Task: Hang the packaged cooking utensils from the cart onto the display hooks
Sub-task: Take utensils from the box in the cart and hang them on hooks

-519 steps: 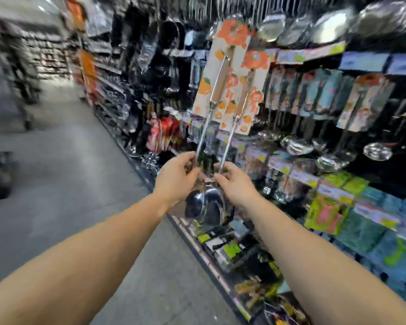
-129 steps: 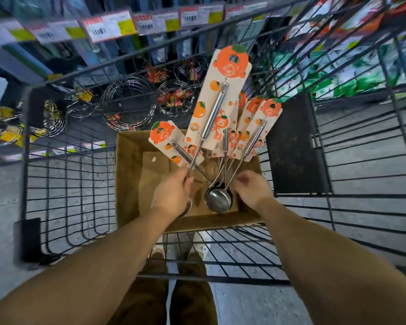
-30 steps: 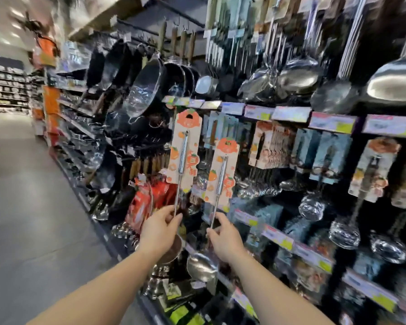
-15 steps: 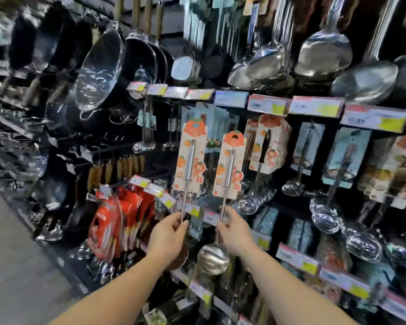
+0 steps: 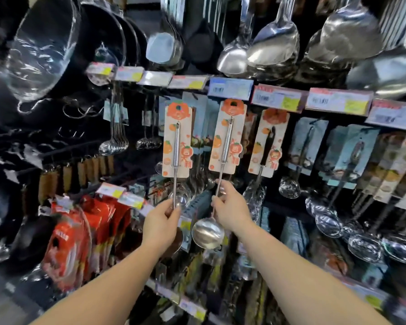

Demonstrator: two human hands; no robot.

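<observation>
My right hand (image 5: 230,208) and left hand (image 5: 161,222) each pinch an upright ladle (image 5: 225,146) low on its handle, the right card's hole seemingly nearest the hook.

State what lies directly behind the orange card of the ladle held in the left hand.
Behind the left-hand ladle's orange card, blue-backed utensil packs hang on the rack, their edges showing to its right. What the card itself covers, hooks included, cannot be seen.

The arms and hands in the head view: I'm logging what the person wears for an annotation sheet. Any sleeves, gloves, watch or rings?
Both forearms are bare up to the frame's lower edge; no sleeve shows. The left hand and right hand are ungloved. No watch, bracelet or band shows at either wrist, and no ring on the visible fingers. The image is slightly blurred, so very small items could be missed.
</observation>
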